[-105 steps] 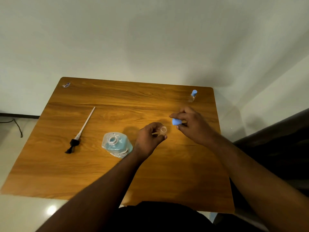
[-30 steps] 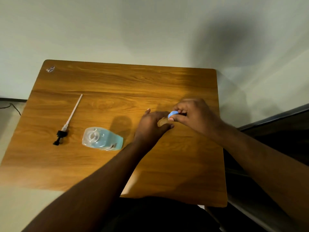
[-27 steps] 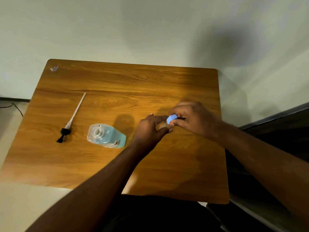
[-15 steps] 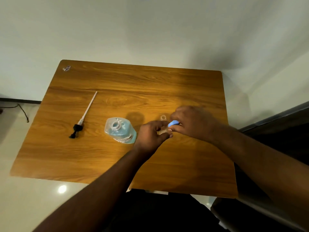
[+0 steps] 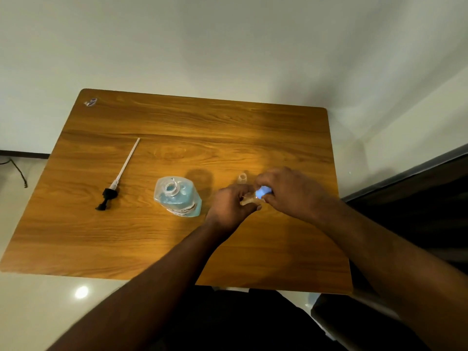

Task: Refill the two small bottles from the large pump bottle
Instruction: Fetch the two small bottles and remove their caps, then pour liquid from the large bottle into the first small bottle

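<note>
the left hand [image 5: 229, 207] has its grip curled round a small clear bottle [image 5: 247, 200], held low over the tabletop [image 5: 228, 138]; the right hand [image 5: 288, 192] pinches the blue cap [image 5: 263, 191] at that bottle's neck. the bottle's long axis tilts up toward the right hand, so cap and neck meet between the two grips. whether the cap is going on or coming off is unclear. just beyond stands the second small bottle [image 5: 242, 178], uncapped, nearer the right hand. count: two small bottles, one blue cap visible, one large bottle [image 5: 177, 197] open and left of the hands, one pump [image 5: 119, 178] lying well left.
</note>
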`<state>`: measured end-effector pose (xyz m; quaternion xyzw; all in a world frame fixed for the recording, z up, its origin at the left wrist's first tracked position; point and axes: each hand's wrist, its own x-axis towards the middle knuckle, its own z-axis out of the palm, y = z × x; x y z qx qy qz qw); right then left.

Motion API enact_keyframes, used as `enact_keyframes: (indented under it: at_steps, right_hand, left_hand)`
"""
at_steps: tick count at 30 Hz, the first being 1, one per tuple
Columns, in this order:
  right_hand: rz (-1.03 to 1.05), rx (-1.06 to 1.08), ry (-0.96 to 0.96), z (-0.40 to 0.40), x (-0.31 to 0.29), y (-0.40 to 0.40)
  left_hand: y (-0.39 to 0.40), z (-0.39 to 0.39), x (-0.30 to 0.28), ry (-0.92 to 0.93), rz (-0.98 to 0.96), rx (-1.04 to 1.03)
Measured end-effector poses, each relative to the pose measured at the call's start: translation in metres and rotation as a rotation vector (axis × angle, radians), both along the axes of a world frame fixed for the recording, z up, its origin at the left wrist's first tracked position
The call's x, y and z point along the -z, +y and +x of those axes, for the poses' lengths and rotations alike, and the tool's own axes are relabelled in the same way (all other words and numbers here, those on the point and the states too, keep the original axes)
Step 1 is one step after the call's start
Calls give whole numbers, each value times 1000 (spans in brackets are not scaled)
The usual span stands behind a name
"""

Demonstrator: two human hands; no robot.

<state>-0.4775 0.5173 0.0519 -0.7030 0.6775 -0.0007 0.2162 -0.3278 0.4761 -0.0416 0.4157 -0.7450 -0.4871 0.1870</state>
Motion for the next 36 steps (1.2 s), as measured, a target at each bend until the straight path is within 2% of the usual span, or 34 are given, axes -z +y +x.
enact_keyframes:
  at_steps: [4, 6, 8, 12, 14, 18, 25, 30, 36]
  right_hand:
    - [-160, -223, 182, 0, 8, 11]
    - [-284, -198, 196, -1, 21, 14]
    - [-346, -69, 123, -8, 41, 13]
    - [-264, 392, -251, -26, 93, 12]
    - [-189, 474, -353, -29, 122, 16]
    - [-85, 559, -369, -25, 163, 25]
    - [-50, 607, -325, -20, 204, 25]
    - [-44, 602, -309, -20, 214, 25]
    - [18, 662, -338, -12, 204, 31]
  left_hand:
    - [-2, -2, 12, -67, -31, 63]
    - [-4, -1, 20, -139, -48, 102]
    - [-6, 2, 31, -153, -39, 125]
    - [-9, 4, 53, -97, 91, 41]
    - [-9, 1, 62, -70, 138, 4]
    - [-5, -5, 76, -53, 178, -50]
    - [-2, -4, 91, -83, 200, -73]
    - [1, -3, 100, -82, 216, -115]
    - [5, 0, 106, -137, 238, -74]
